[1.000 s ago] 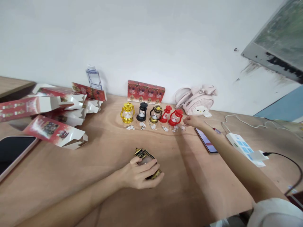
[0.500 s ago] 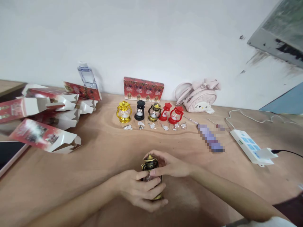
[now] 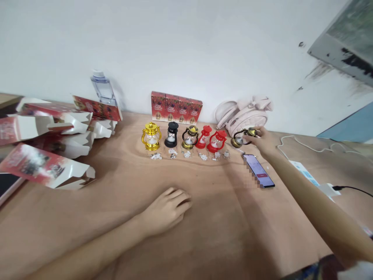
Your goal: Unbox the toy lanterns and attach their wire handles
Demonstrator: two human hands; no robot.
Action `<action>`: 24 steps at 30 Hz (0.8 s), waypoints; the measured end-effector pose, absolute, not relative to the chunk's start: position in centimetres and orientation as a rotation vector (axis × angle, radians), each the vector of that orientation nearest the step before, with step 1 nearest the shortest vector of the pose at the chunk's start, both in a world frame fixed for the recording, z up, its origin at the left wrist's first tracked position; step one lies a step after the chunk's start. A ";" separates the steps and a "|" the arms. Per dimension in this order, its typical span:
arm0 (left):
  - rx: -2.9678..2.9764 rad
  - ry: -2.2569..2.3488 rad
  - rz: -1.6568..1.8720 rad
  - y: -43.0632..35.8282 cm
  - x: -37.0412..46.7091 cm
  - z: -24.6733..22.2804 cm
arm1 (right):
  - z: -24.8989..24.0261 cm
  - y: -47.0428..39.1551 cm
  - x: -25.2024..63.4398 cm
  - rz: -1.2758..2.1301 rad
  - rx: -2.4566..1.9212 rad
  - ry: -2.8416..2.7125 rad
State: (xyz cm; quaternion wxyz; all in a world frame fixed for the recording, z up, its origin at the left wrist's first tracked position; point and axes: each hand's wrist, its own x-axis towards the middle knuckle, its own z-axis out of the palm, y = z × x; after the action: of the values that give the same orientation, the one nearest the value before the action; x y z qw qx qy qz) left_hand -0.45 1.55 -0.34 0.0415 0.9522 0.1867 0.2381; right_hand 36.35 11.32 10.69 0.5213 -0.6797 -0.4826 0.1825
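Observation:
My right hand point(image 3: 262, 140) grips a small black-and-gold lantern point(image 3: 239, 139) by its top, beside the pink bag. The lantern leans, its base near the table at the right end of a row. In that row stand a gold lantern point(image 3: 151, 138), a black lantern point(image 3: 171, 135), another black-and-gold lantern point(image 3: 190, 139) and two red lanterns point(image 3: 217, 142). Small clear packets with white pieces point(image 3: 171, 152) lie before them. My left hand point(image 3: 167, 210) rests on the table in the middle, fingers loosely bent and a little apart, with nothing seen in it.
Opened red-and-white boxes point(image 3: 55, 167) pile up at the left, before a clear bottle point(image 3: 103, 89). Several red boxes point(image 3: 176, 107) stand against the wall. To the right are the pink bag point(image 3: 247, 116), a phone point(image 3: 260, 173) and a white power strip point(image 3: 305, 173) with cables.
My right hand has carried the black-and-gold lantern from the near middle to the right end of the row. My left hand has let go of it and lies on the table.

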 end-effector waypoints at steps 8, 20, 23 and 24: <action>2.907 0.546 0.748 1.5 -0.5 -0.2 | 7.5 16.0 36.0 0.520 -1.707 -1.309; 2.883 0.549 0.634 1.6 -0.6 -0.3 | 6.3 17.0 37.1 0.527 -1.717 -1.383; 2.879 0.550 0.638 1.6 -0.7 -0.3 | 6.0 17.6 37.3 0.470 -1.718 -1.394; 2.877 0.551 0.640 1.6 -0.7 -0.3 | 5.9 17.8 37.4 0.449 -1.717 -1.397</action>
State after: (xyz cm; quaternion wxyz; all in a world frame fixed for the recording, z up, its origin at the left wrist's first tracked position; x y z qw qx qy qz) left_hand -0.67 1.61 -0.33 0.0712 0.9570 0.1834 0.2130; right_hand 37.35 17.84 5.85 0.4273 -0.6871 -0.5594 0.1797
